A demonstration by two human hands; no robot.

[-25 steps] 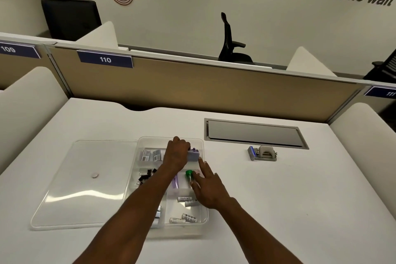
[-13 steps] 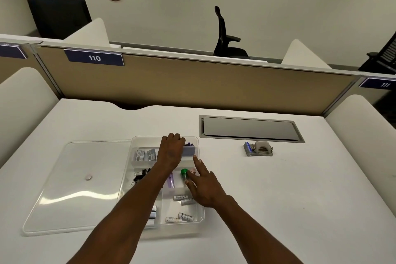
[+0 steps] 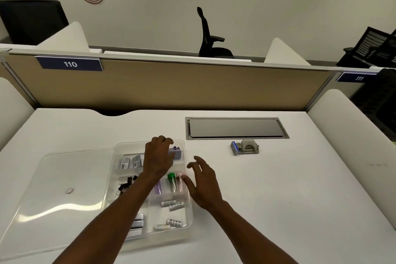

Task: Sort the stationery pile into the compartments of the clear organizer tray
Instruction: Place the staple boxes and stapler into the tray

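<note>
The clear organizer tray lies on the white desk in front of me. My left hand reaches into its far compartment, fingers curled over the left end of a purple stapler. My right hand hovers just off the tray's right rim with fingers spread and nothing in it. Near its thumb lie a green-capped tube and a pink one. Other compartments hold staple boxes, black binder clips and small white cylinders.
The tray's clear lid lies flat to the left, touching the tray. A grey hole punch sits on the desk to the right, below a metal cable hatch. A beige partition closes the desk's far edge.
My right hand has lifted off the green-capped tube and drawn back to the right of the tray, fingers spreading. My left hand stays at the stapler. The view tilted slightly.
</note>
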